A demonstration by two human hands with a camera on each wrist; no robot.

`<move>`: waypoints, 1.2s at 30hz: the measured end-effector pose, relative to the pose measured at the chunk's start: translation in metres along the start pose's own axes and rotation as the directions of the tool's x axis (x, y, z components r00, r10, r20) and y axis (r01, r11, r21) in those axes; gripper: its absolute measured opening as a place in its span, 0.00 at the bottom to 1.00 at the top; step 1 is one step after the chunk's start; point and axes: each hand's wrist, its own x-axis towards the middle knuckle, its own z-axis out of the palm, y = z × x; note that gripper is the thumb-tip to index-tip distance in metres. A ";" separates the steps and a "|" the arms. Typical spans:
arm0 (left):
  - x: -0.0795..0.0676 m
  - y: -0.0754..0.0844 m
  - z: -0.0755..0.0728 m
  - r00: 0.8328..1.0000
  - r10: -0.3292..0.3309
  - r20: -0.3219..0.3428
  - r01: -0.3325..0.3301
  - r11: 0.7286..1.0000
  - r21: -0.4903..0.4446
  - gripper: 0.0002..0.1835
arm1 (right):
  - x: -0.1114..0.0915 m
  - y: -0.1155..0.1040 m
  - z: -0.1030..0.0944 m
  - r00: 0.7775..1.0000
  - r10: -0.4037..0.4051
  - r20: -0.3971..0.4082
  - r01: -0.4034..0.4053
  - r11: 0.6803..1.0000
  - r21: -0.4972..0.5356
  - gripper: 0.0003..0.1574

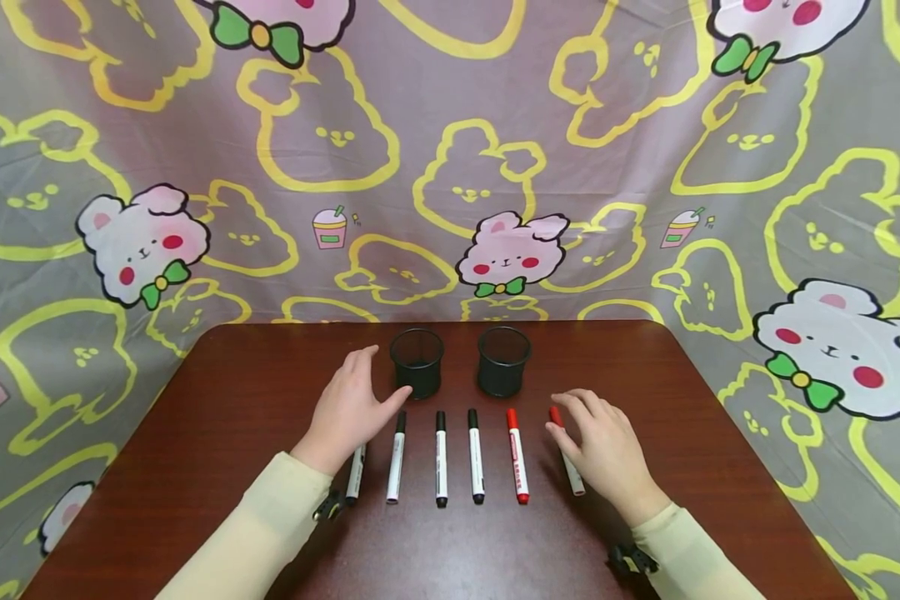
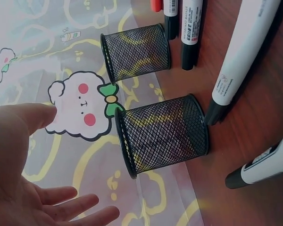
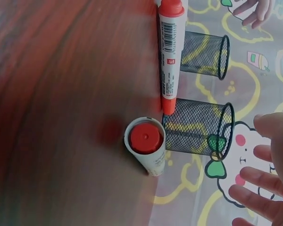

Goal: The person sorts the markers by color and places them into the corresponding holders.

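My left hand (image 1: 348, 412) hovers with fingers spread just left of the left black mesh pen cup (image 1: 418, 379). It holds nothing; in the left wrist view that cup (image 2: 165, 136) stands apart from the fingers. Below the hand lie a partly hidden marker (image 1: 357, 473) and a black-capped marker (image 1: 397, 458). My right hand (image 1: 600, 446) is over the rightmost red-capped marker (image 1: 572, 475), covering part of it. In the right wrist view the hand's fingers (image 3: 262, 181) are loosely extended, with a gap to that marker (image 3: 153, 157).
A second mesh cup (image 1: 503, 379) stands to the right of the first. Between the hands lie two more black-capped markers (image 1: 441, 458) (image 1: 476, 458) and a red marker (image 1: 518, 458), roughly in a row on the brown table (image 1: 255, 375). A patterned cloth (image 1: 390, 275) hangs behind and at the sides.
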 end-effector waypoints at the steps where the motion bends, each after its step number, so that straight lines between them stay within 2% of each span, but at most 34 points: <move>1: 0.001 0.000 0.000 1.000 -0.002 0.005 0.002 1.000 -0.001 0.49 | 0.000 0.000 0.000 1.000 0.001 0.000 -0.001 1.000 -0.002 0.28; 8: 0.013 0.001 0.004 0.999 -0.017 0.031 0.018 1.000 -0.014 0.49 | -0.001 0.002 -0.001 1.000 0.004 0.001 -0.004 1.000 -0.009 0.28; 15: 0.024 0.002 0.012 0.999 -0.004 0.034 0.004 1.000 0.003 0.49 | -0.002 0.002 -0.001 1.000 0.011 0.013 -0.011 1.000 -0.014 0.29; 25: 0.037 0.002 0.025 0.998 -0.035 0.055 0.036 0.999 -0.027 0.52 | -0.003 0.002 -0.002 0.999 0.020 0.025 -0.020 1.000 -0.019 0.28; 31: 0.043 -0.002 0.032 0.997 -0.049 0.059 0.051 0.998 -0.028 0.52 | -0.004 0.002 0.000 1.000 0.015 0.015 -0.014 1.000 -0.016 0.27; 36: 0.045 -0.002 0.036 0.994 -0.062 0.088 0.068 0.996 -0.061 0.54 | -0.006 0.003 0.001 1.000 0.008 0.002 -0.008 1.000 -0.015 0.27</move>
